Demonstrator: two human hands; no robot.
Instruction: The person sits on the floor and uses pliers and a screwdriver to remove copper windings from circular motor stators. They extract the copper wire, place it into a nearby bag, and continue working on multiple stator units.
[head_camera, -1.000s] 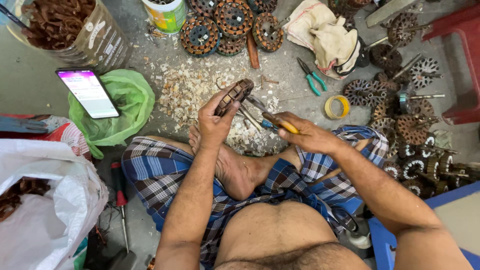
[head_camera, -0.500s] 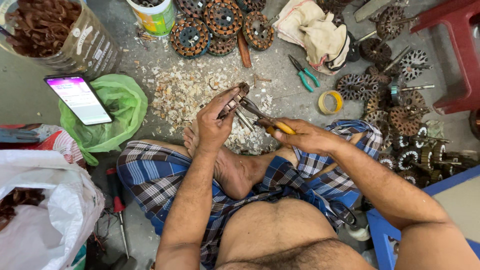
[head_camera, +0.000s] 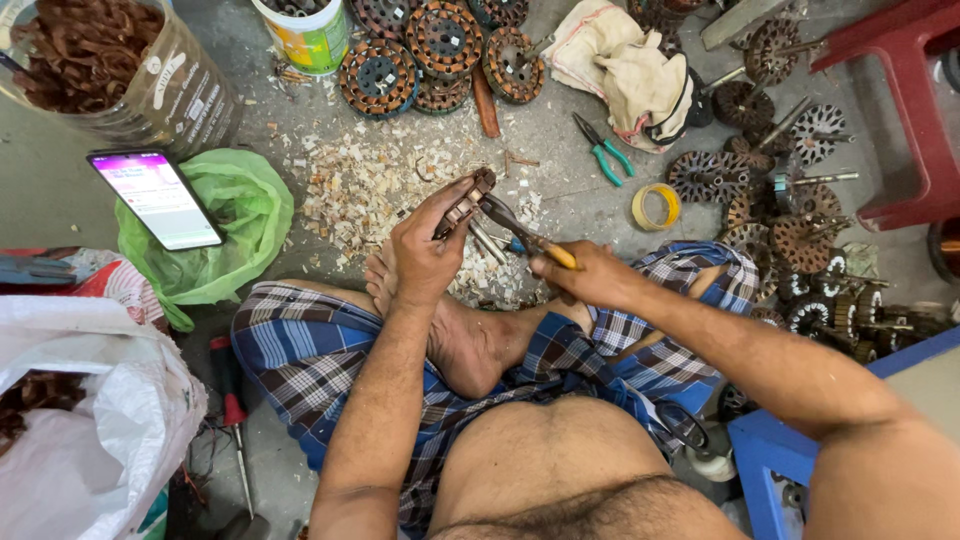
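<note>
left hand (head_camera: 425, 255) grips stator (head_camera: 465, 203) on edge above feet, slots exposed | right hand (head_camera: 590, 275) closed on pliers (head_camera: 520, 232), jaws at stator, likely for pulling | scraps (head_camera: 370, 190) fall to floor (head_camera: 560, 170) below

Even, soft daylight covers the floor (head_camera: 600, 190), bright without harsh glare. Shadows are faint and short, pooling just under the left hand (head_camera: 425, 255) and the right hand (head_camera: 590, 275). Near both grips the detail is sharp; toward the corners lines seem to bend slightly, and the phone (head_camera: 155, 197) screen glows washed-out.
</note>
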